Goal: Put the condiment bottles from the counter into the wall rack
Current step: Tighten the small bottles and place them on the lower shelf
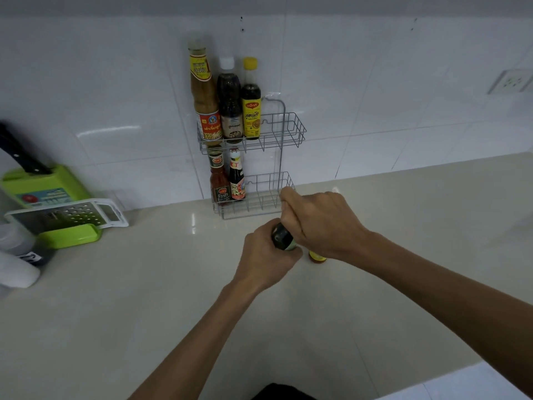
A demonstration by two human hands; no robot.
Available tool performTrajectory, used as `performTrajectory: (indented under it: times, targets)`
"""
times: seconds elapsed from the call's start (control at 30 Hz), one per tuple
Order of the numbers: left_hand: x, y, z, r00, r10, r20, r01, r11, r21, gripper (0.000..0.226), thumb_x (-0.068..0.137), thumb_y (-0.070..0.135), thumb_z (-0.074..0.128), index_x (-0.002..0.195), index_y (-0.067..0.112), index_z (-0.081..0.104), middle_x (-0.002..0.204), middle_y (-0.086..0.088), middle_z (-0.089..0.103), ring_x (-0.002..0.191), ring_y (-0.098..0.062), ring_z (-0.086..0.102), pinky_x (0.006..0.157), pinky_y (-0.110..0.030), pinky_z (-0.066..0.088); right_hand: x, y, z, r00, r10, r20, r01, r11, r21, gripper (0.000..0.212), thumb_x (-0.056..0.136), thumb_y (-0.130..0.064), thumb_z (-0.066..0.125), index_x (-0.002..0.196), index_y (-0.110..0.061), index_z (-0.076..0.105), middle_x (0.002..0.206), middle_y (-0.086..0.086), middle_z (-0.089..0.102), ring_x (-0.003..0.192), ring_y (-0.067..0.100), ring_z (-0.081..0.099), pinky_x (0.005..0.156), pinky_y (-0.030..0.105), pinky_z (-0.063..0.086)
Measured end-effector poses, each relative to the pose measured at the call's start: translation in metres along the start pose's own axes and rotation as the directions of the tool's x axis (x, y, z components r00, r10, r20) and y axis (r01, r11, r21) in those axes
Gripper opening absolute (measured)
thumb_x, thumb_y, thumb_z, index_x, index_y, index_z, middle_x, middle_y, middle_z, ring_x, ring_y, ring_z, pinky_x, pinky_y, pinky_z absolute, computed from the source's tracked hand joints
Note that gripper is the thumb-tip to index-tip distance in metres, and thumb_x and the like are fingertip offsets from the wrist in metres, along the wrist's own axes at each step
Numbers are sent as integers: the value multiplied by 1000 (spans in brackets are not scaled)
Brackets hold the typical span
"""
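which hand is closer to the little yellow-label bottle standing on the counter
Right. The right hand sits directly over the small yellow-label bottle, hiding its top, while gripping the dark bottle. The left hand holds that dark bottle's body, off to the small bottle's left.

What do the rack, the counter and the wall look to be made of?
Rack: thin metal wire, pale grey coated or plated finish; you can see open grid bars with the wall showing through.
Counter: beige polished stone or a stone-like composite; glossy, it mirrors light streaks, but which one is unclear.
Wall: white glazed ceramic tile; grout lines and shiny reflections show.
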State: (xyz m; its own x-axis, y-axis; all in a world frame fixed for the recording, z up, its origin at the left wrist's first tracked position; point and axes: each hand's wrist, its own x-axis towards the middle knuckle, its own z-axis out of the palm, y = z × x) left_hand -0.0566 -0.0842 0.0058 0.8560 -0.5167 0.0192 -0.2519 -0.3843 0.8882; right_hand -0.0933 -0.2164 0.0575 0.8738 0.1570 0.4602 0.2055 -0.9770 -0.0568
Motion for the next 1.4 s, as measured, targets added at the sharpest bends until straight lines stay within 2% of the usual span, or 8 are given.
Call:
performTrajectory:
  times: [0.13, 0.27, 0.5, 0.67, 0.83, 1.0, 1.13, 1.4]
  targets:
    - [18, -9, -7, 982, -142, 126, 145, 989, -18, 49, 66, 44, 82, 106, 23, 60, 96, 3, 70, 80, -15, 67, 70, -31, 59, 10, 12, 11, 988, 137, 73, -149, 968, 203, 23, 100, -38, 39, 92, -18, 47, 69, -2, 59, 56, 20, 53, 49, 32, 37]
    - [32, -19, -33, 905, -111, 411, 187, 971, -149, 49, 75, 7, 75, 121, 17, 59, 113, -6, 71, 101, -27, 69, 84, -44, 60, 27, 29, 11, 958, 155, 240, -229, 919, 320, 21, 102, -36, 39, 100, -18, 49, 81, -1, 59, 69, 15, 54, 59, 31, 41]
    - [69, -40, -31, 998, 42, -44, -39, 998, 58, 64, 63, 29, 91, 120, 21, 63, 104, 11, 67, 91, -6, 63, 75, -5, 49, 52, 40, 44, 851, 345, 396, -493, 787, 371, 51, 79, -60, 67, 105, -19, 51, 84, -2, 68, 70, 13, 66, 64, 36, 57]
    - [101, -62, -44, 992, 90, 94, -93, 995, 26, 58, 77, 20, 81, 130, 27, 59, 120, 21, 65, 114, 2, 60, 104, -22, 47, 71, 60, 67, 836, 332, 437, -528, 703, 476, 38, 76, -28, 78, 102, -19, 52, 94, 1, 67, 81, 21, 67, 67, 32, 56]
    - [132, -75, -48, 990, 136, 50, -139, 987, 82, 56, 80, 9, 78, 132, 20, 60, 114, 14, 66, 108, -6, 62, 96, -17, 49, 94, 74, 92, 823, 299, 483, -560, 566, 605, 33, 75, -21, 80, 99, -24, 57, 98, -2, 65, 88, 20, 67, 77, 43, 59]
    - [168, -92, -44, 995, 82, -61, -73, 988, 136, 49, 78, 14, 80, 125, 14, 66, 118, 1, 70, 106, -9, 62, 99, -22, 49, 112, 79, 128, 857, 419, 299, -513, 646, 565, 24, 80, -28, 76, 99, -25, 62, 92, -8, 66, 81, 6, 57, 67, 11, 44]
    - [187, -112, -48, 997, -58, -60, 70, 969, 237, 59, 83, 10, 74, 139, 15, 55, 134, -1, 63, 122, -16, 58, 96, -8, 32, 114, 86, 167, 837, 490, 243, -543, 694, 472, 31, 81, -20, 74, 109, -20, 60, 96, 3, 68, 86, 20, 61, 71, 25, 45]
    - [206, -139, -45, 984, -156, -87, 175, 934, 311, 49, 83, -4, 50, 127, 13, 65, 129, -11, 64, 124, -34, 55, 101, -22, 37, 149, 89, 213, 816, 534, 224, -579, 756, 307, 36, 91, -19, 61, 123, -10, 47, 105, 17, 62, 93, 35, 60, 70, 35, 47]
